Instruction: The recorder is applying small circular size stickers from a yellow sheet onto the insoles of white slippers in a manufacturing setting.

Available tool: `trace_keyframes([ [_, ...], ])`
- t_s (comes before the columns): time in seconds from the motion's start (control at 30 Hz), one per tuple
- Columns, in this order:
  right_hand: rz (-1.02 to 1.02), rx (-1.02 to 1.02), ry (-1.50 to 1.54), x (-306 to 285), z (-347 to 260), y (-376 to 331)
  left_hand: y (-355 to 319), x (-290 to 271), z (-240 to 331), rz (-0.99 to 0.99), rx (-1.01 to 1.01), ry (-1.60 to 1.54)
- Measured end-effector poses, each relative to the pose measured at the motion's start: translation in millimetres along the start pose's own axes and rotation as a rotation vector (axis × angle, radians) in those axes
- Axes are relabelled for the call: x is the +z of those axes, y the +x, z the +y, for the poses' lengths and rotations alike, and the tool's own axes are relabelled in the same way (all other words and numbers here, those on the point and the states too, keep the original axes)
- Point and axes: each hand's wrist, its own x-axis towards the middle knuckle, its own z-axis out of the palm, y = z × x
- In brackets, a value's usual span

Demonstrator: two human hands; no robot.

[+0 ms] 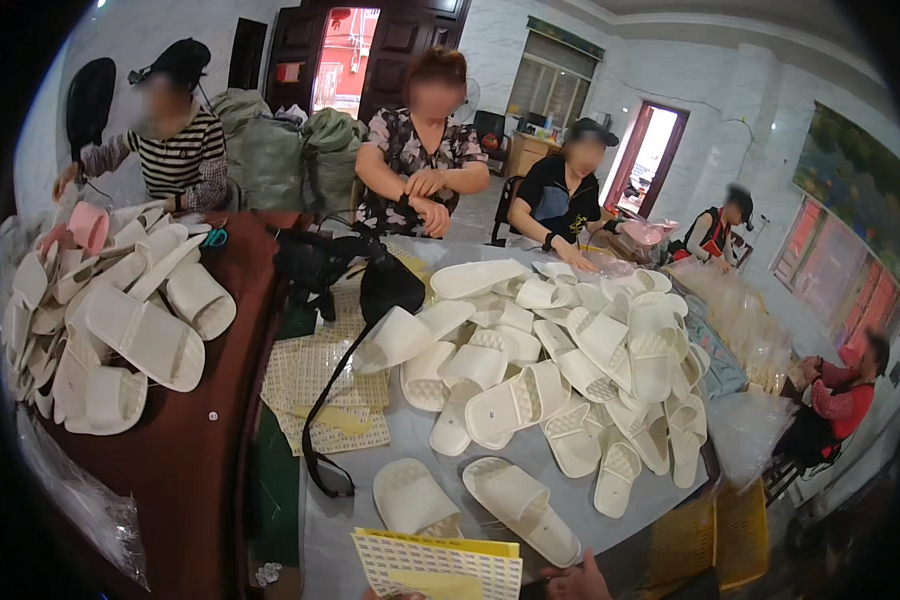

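Note:
At the lower edge, my left hand [398, 596] is closed on a sticker sheet [430, 572], white and yellow with rows of small printed labels. Most of that hand is hidden behind the sheet. My right hand [576, 580] is beside the near end of a cream slide slipper [515, 500], its thumb apart from the fingers; whether it touches the slipper I cannot tell. Another cream slipper [415, 495] lies just beyond the sheet. Farther off, a large heap of cream slippers [515, 400] covers much of the grey-topped table [335, 545].
More sticker sheets [320, 395] and a black bag [385, 285] with a strap lie left of the heap. A brown table [195, 460] holds more slippers and a pink one [88, 226]. A yellow crate [740, 535] stands lower right. Several people are around the tables.

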Motion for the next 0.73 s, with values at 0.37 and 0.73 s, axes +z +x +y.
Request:
trace_keyframes([
  [0.37,0.069,-0.93,-1.818,16.6,-17.6,29.3,-15.2,-38.6,21.5,0.492,0.192,0.117],
  [0.73,0.058,-0.854,-1.632,5.8,-26.0,53.3,-1.1,-63.1,1.8,0.585,0.075,-0.004],
])
